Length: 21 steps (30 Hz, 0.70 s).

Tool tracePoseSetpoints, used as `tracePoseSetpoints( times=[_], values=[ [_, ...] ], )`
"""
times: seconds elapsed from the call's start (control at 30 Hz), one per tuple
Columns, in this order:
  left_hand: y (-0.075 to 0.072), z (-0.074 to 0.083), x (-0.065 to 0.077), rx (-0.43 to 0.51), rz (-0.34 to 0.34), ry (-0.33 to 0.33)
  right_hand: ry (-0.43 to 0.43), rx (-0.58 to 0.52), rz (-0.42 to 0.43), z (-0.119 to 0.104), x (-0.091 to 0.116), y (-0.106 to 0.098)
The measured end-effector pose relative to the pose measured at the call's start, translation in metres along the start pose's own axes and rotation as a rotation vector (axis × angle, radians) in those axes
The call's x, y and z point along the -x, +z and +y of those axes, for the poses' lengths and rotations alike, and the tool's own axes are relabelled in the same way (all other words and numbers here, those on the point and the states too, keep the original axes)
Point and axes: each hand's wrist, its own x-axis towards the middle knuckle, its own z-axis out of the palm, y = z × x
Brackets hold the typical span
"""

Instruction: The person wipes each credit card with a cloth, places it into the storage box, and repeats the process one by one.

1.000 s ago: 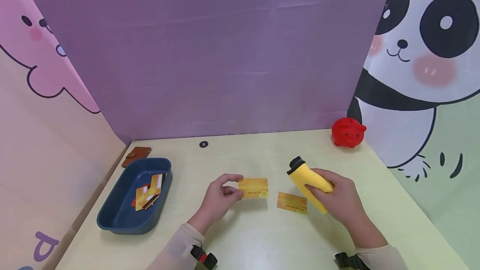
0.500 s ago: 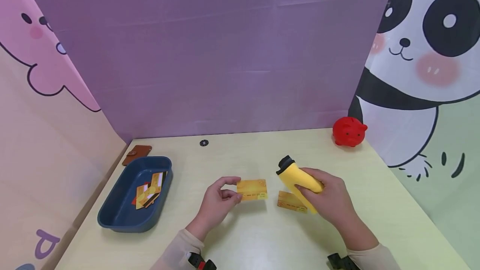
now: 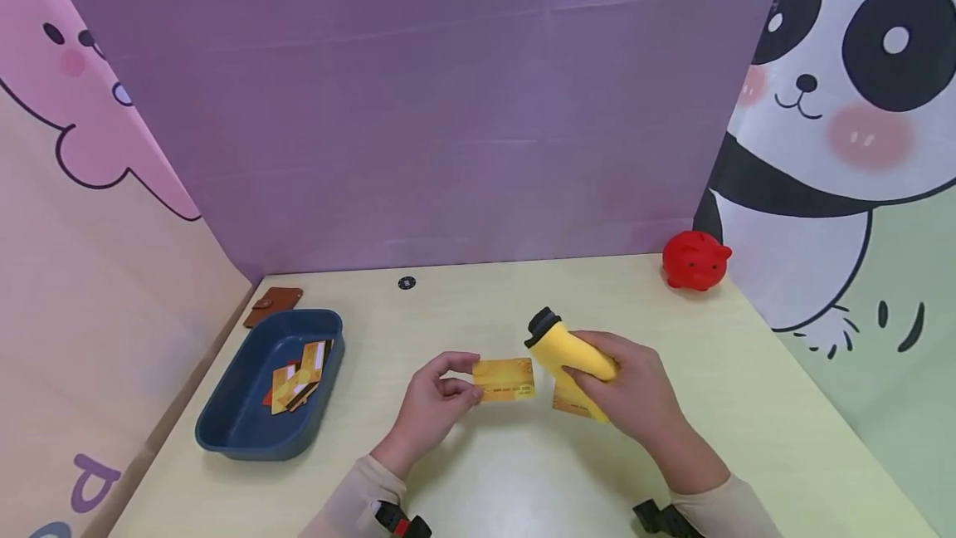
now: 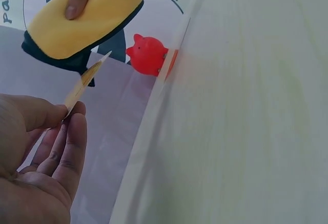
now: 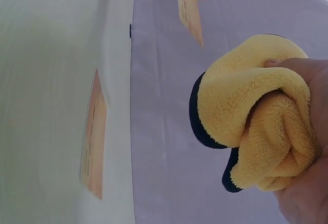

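My left hand [image 3: 433, 405] pinches a gold bank card [image 3: 504, 379] by its left edge, thumb against fingers, above the table. In the left wrist view the card [image 4: 82, 88] appears nearly edge-on. My right hand [image 3: 635, 388] grips a folded yellow cloth [image 3: 571, 359] with dark edging, just right of the held card. From the right wrist view, the cloth [image 5: 256, 116] looks fluffy and bunched in the palm. A second gold card [image 3: 569, 399] lies on the table, partly hidden behind the cloth.
A blue bin [image 3: 224, 418] at the left contains several cards [image 3: 295, 384]. Behind it lies a brown leather wallet [image 3: 274, 305]. A small black disc [image 3: 407, 282] is near the back edge, and a red piggy bank [image 3: 696, 261] stands at the back right corner.
My right hand has moved left with the yellow cloth, closer to the held card, and the cloth now covers part of the card on the table. The left hand has barely moved.
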Motion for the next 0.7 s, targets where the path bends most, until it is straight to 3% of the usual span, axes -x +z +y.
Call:
tracePoseSetpoints(
  times=[0.2,0.7],
  values=[
    [0.001,0.001,-0.001,-0.008,-0.005,-0.003,-0.065,-0.029,0.002,-0.006,-0.007,0.008],
    [0.004,-0.002,0.002,0.039,0.014,-0.015,-0.047,0.044,-0.021,0.009,0.003,0.02]
  ],
)
